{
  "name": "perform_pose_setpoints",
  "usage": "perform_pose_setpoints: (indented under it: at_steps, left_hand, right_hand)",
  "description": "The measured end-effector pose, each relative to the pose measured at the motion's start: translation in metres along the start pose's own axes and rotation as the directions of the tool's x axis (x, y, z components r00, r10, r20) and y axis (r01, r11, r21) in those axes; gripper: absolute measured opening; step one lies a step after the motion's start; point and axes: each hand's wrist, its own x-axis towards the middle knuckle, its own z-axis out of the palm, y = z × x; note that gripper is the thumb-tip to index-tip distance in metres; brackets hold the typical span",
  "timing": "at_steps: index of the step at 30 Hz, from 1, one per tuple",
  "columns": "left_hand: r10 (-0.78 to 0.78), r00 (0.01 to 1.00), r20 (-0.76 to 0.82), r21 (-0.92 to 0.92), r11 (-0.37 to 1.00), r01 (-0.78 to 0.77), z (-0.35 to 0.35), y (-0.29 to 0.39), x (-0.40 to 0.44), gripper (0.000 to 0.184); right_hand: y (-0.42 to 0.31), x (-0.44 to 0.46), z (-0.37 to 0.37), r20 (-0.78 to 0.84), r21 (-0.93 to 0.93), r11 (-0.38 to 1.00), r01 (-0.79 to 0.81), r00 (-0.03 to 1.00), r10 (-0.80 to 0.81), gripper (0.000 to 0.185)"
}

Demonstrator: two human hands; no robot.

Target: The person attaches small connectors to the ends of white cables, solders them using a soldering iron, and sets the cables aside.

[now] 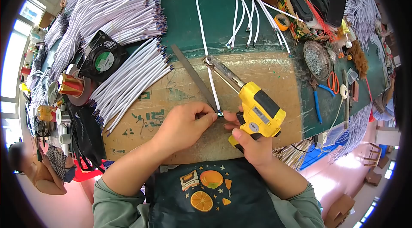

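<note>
My left hand (182, 126) is closed in a pinch at the lower end of a white cable (211, 83), where a small connector (220, 114) shows beside the fingertips. My right hand (254, 147) is wrapped round the grip of a yellow soldering gun (262, 110). Its long metal tip points up and left, passing close to or over the cable. A fingertip of that hand also reaches near the connector; whether it touches cannot be made out. A flat metal strip (192, 73) lies aslant on the cardboard (266, 73), running down towards my left fingers.
Bundled white cables (133, 82) and a black fan (103, 57) lie left. Loose cables (240, 9) lie ahead. At right are a metal dish (316, 60), blue-handled pliers (317, 105), orange scissors (333, 83) and orange tape (282, 22). Other people sit at the left.
</note>
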Motion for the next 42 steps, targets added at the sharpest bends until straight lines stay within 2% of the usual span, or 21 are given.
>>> perform_pose_setpoints:
  at_steps: [1, 2, 4, 5, 7, 10, 18, 20, 21, 23, 25, 27, 31, 33, 37, 39, 42]
  left_hand:
    - [0.095, 0.994, -0.044, 0.027, 0.995, -0.094, 0.002, -0.003, 0.0, 0.019]
    - [0.091, 0.995, -0.043, 0.027, 0.996, -0.09, 0.003, -0.005, 0.0, 0.019]
    - [0.215, 0.972, -0.091, 0.155, 0.968, -0.199, 0.004, -0.006, 0.001, 0.018]
    - [0.212, 0.973, -0.093, 0.157, 0.968, -0.196, 0.004, -0.006, 0.001, 0.018]
    - [0.066, 0.997, -0.035, 0.046, 0.997, -0.064, 0.002, -0.002, 0.002, 0.018]
    - [0.013, 1.0, -0.007, -0.002, 1.0, -0.013, 0.001, 0.0, 0.002, 0.018]
    - [0.013, 1.0, 0.012, -0.056, 0.998, -0.012, 0.0, -0.004, 0.005, 0.018]
    - [0.008, 1.0, 0.005, -0.058, 0.998, -0.008, -0.001, -0.002, 0.005, 0.018]
    - [-0.004, 1.0, 0.016, -0.059, 0.998, 0.005, -0.002, -0.001, 0.006, 0.018]
    - [-0.021, 1.0, 0.019, -0.064, 0.998, 0.023, -0.003, -0.001, 0.006, 0.018]
    - [-0.024, 0.999, 0.039, -0.101, 0.995, 0.028, -0.004, -0.002, 0.007, 0.018]
    - [-0.041, 0.998, 0.05, -0.076, 0.996, 0.045, -0.007, 0.002, 0.008, 0.018]
    - [-0.066, 0.995, 0.069, -0.045, 0.997, 0.07, -0.007, 0.003, 0.009, 0.017]
    - [-0.058, 0.996, 0.069, -0.045, 0.997, 0.061, -0.006, 0.003, 0.01, 0.017]
    - [-0.032, 0.998, 0.058, -0.013, 0.999, 0.032, -0.006, 0.003, 0.011, 0.016]
    - [-0.038, 0.997, 0.062, -0.012, 0.999, 0.039, -0.006, 0.004, 0.011, 0.015]
    - [-0.048, 0.997, 0.065, -0.016, 0.999, 0.049, -0.007, 0.004, 0.011, 0.015]
  right_hand:
    - [0.0, 0.0, 0.0, 0.005, 0.046, 0.999, -0.001, 1.0, 0.001, 0.05]
    - [0.001, 0.0, -0.001, 0.011, 0.091, 0.996, -0.002, 1.0, 0.001, 0.049]
    - [0.002, 0.001, 0.0, 0.01, 0.097, 0.995, -0.003, 1.0, 0.002, 0.049]
    - [0.002, 0.001, 0.001, 0.008, 0.101, 0.995, 0.002, 1.0, -0.002, 0.049]
    - [0.002, 0.001, 0.001, 0.002, 0.106, 0.994, -0.005, 1.0, 0.005, 0.05]
    - [0.003, 0.001, 0.0, -0.001, 0.11, 0.994, -0.008, 1.0, 0.008, 0.05]
    - [0.0, -0.002, 0.0, 0.012, 0.04, 0.999, -0.004, 1.0, 0.003, 0.055]
    - [0.0, -0.012, -0.001, -0.027, 0.007, 1.0, 0.01, 1.0, -0.01, 0.057]
    - [0.0, -0.02, -0.008, -0.022, 0.006, 1.0, 0.006, 1.0, -0.006, 0.057]
    - [-0.002, -0.037, -0.024, 0.108, -0.063, 0.997, 0.036, 0.994, -0.029, 0.061]
    - [-0.003, -0.058, -0.027, 0.063, -0.037, 0.999, -0.008, 0.998, 0.011, 0.065]
    - [0.007, -0.085, -0.052, 0.143, -0.041, 0.999, 0.028, 0.989, -0.022, 0.032]
    - [0.012, -0.1, -0.052, 0.1, -0.054, 0.998, 0.027, 0.995, -0.021, 0.033]
    - [0.005, -0.1, -0.043, -0.004, 0.018, 1.0, -0.019, 1.0, 0.019, 0.034]
    - [0.015, -0.106, -0.057, 0.086, -0.064, 0.998, -0.026, 0.996, 0.032, 0.032]
    - [0.015, -0.107, -0.056, 0.073, -0.118, 0.992, -0.043, 0.996, 0.052, 0.054]
    - [0.017, -0.108, -0.057, 0.065, -0.108, 0.991, -0.082, 0.994, 0.09, 0.053]
